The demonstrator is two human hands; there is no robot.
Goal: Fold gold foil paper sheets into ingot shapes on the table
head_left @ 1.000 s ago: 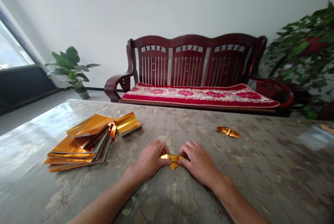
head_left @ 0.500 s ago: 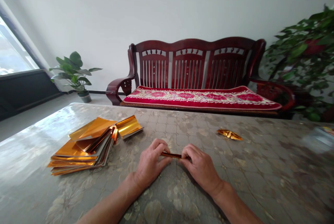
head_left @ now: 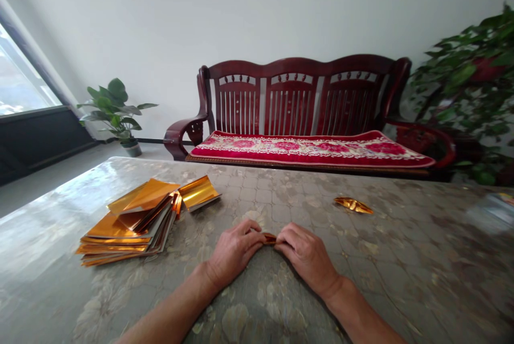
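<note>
A narrow folded strip of gold foil paper (head_left: 270,238) lies between my two hands, just above the tabletop. My left hand (head_left: 235,250) pinches its left end with thumb and fingers. On the right end, the fingers of my right hand (head_left: 304,255) are closed in the same way. Only the strip's short middle shows; the ends are hidden by my fingers. To the left is a loose stack of gold foil paper sheets (head_left: 114,226), with one curled sheet (head_left: 199,192) beside it. A folded gold foil piece, pointed at both ends (head_left: 353,205), rests beyond my right hand.
The table (head_left: 257,296) has a patterned, glossy cover. A blurred transparent item (head_left: 492,213) sits at its right side. Behind stands a dark wooden bench (head_left: 295,103) with a red floral cushion (head_left: 309,150). Potted plants (head_left: 116,108) flank the bench.
My hands have come closer together, and less of the foil strip shows between them. My left fingers have closed further over its left end. The stack and the pointed piece lie as before.
</note>
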